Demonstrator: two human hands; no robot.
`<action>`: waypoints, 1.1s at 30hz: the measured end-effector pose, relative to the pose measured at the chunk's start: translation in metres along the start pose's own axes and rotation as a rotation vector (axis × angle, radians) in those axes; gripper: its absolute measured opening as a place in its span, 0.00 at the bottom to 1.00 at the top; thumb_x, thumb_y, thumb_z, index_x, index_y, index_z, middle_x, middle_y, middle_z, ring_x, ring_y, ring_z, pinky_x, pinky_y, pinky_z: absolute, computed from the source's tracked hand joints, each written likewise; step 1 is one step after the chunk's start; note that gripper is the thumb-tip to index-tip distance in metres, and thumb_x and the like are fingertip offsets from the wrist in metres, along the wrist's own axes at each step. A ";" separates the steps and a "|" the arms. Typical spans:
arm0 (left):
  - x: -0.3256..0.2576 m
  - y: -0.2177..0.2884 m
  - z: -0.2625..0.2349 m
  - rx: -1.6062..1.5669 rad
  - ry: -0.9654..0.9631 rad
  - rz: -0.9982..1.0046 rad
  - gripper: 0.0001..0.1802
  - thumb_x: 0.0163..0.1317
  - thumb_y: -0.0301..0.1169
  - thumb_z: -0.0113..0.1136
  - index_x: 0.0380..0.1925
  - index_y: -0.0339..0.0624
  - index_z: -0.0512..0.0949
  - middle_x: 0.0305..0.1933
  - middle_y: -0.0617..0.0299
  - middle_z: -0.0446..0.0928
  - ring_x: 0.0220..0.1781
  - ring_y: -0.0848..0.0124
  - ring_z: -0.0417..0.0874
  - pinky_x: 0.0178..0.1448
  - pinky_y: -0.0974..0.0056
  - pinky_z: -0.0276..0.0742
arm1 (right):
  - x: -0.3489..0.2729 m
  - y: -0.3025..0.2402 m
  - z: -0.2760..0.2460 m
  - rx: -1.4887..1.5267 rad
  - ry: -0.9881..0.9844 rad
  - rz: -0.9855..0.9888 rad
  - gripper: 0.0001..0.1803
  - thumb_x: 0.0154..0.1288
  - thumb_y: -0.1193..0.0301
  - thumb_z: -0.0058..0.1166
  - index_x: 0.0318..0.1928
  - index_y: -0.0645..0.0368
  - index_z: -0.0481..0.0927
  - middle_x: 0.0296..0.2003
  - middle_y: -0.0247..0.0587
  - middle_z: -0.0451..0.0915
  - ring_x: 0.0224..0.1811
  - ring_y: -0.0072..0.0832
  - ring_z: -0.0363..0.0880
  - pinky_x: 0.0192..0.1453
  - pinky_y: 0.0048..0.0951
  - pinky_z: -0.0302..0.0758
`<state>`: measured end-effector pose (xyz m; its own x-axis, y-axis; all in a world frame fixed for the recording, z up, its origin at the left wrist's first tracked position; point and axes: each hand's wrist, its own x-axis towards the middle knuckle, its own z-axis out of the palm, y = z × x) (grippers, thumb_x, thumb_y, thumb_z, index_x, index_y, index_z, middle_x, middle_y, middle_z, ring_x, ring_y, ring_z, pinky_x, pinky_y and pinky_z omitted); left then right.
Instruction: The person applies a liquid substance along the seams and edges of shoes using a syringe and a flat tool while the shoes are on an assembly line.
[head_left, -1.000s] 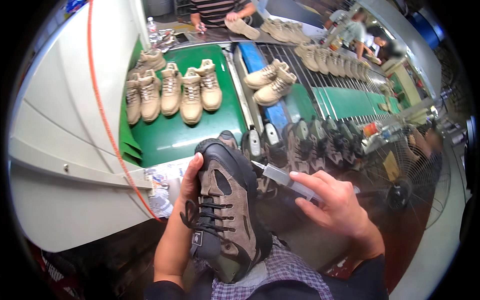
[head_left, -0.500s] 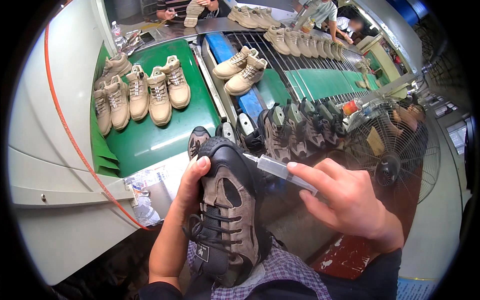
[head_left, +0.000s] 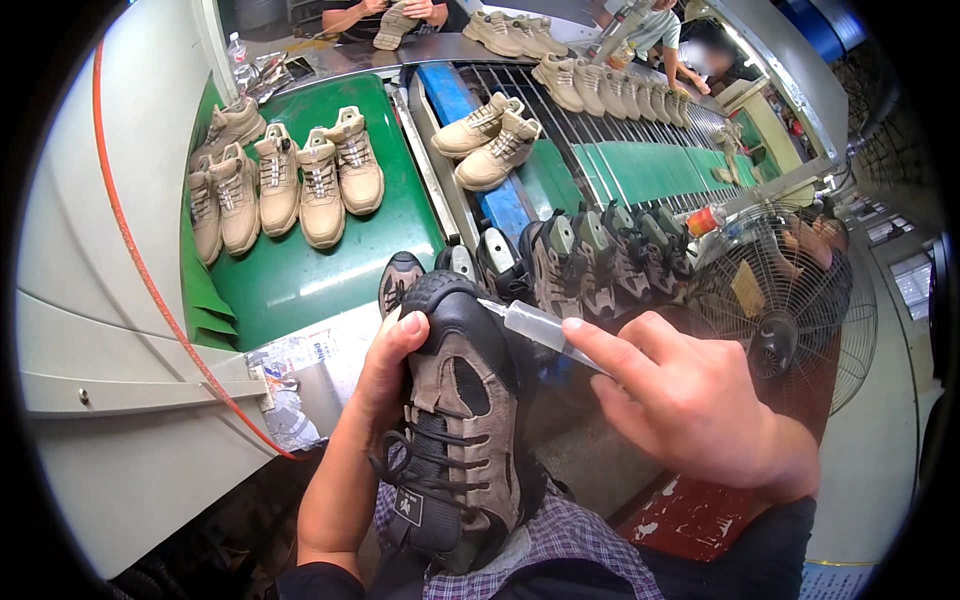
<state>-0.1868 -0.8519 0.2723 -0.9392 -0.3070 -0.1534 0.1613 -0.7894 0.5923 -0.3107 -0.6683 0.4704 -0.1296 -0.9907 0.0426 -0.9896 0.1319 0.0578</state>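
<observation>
A grey-brown suede and black lace-up shoe (head_left: pixel 465 400) stands toe up over my lap, its tongue end low. My left hand (head_left: pixel 385 365) grips it by the toe, thumb on the black toe cap and the other fingers hidden behind. In my right hand (head_left: pixel 690 400) is a clear plastic syringe (head_left: pixel 545 328), held with the index finger along its barrel. The syringe's thin tip points left and meets the toe cap near the sole edge; whether any fluid comes out is too small to tell.
Several similar dark shoes (head_left: pixel 550 270) with lasts inside line the bench ahead. Beige boots stand on a green belt (head_left: pixel 300 290) at left and on the roller conveyor (head_left: pixel 580 170). A caged fan (head_left: pixel 780 330) is at right. Across the conveyor, another person's hands hold a beige shoe (head_left: pixel 395 25).
The syringe tip has shifted slightly left and up along the toe cap. The shoe's toe has tilted a little; both hands keep their holds.
</observation>
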 end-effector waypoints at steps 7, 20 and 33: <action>0.004 -0.002 -0.003 -0.019 0.018 -0.004 0.39 0.60 0.55 0.63 0.59 0.33 0.74 0.51 0.52 0.82 0.49 0.64 0.86 0.55 0.59 0.83 | 0.008 -0.014 0.002 -0.288 0.043 -0.099 0.24 0.59 0.69 0.57 0.58 0.54 0.83 0.28 0.31 0.71 0.21 0.21 0.72 0.19 0.23 0.65; 0.003 0.003 -0.005 -0.022 0.026 -0.016 0.39 0.59 0.55 0.64 0.59 0.34 0.74 0.51 0.52 0.82 0.49 0.64 0.86 0.55 0.59 0.84 | 0.007 -0.018 0.000 -0.294 0.046 -0.067 0.23 0.58 0.69 0.57 0.56 0.54 0.85 0.29 0.32 0.73 0.20 0.20 0.71 0.19 0.23 0.63; 0.002 0.006 -0.008 -0.037 0.004 0.004 0.38 0.59 0.55 0.64 0.59 0.34 0.74 0.51 0.52 0.82 0.49 0.63 0.87 0.55 0.59 0.85 | 0.006 -0.021 0.002 -0.228 0.044 -0.041 0.24 0.59 0.71 0.57 0.58 0.54 0.83 0.28 0.33 0.71 0.19 0.21 0.71 0.18 0.23 0.63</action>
<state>-0.1853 -0.8609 0.2691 -0.9374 -0.3124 -0.1541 0.1765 -0.8074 0.5630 -0.2911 -0.6775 0.4679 -0.0818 -0.9935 0.0788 -0.9534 0.1010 0.2844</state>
